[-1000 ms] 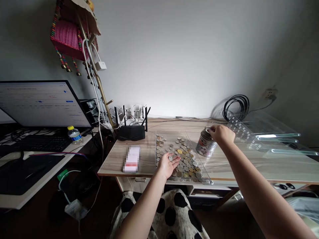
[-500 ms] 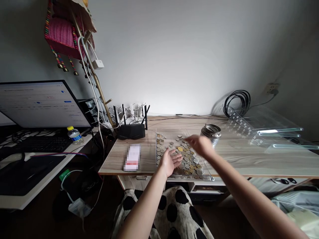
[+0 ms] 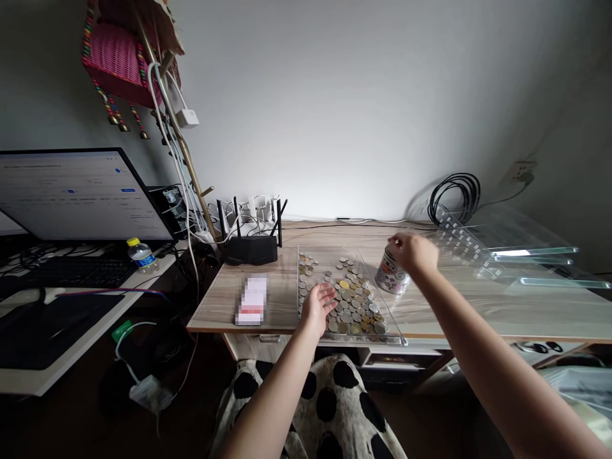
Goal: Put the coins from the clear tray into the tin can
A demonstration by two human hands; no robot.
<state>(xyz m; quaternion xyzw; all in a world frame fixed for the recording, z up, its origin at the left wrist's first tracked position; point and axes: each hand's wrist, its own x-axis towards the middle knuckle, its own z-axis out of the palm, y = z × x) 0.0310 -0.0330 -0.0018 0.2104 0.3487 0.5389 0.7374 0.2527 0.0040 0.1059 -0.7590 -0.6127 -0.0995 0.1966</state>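
Observation:
My left hand is open over the left part of a clear acrylic tray, its fingers stretched out and slightly curled, palm turned to the right. Many silver and yellowish coins lie spread in the tray, with one brighter gold coin among them. Over the top of a patterned round tin, right of the tray, is my right hand. Its fingers are pinched together, and whatever they hold is too small to make out. The hand hides most of the tin's lid.
A phone with a blurred screen lies left of the tray, in front of a black router. Clear acrylic pieces and a coil of black cable are at the right. A monitor stands on the left desk.
My right hand has moved right, from above the coins to the top of the tin. My left hand has shifted only slightly and its fingers stay apart from the coins.

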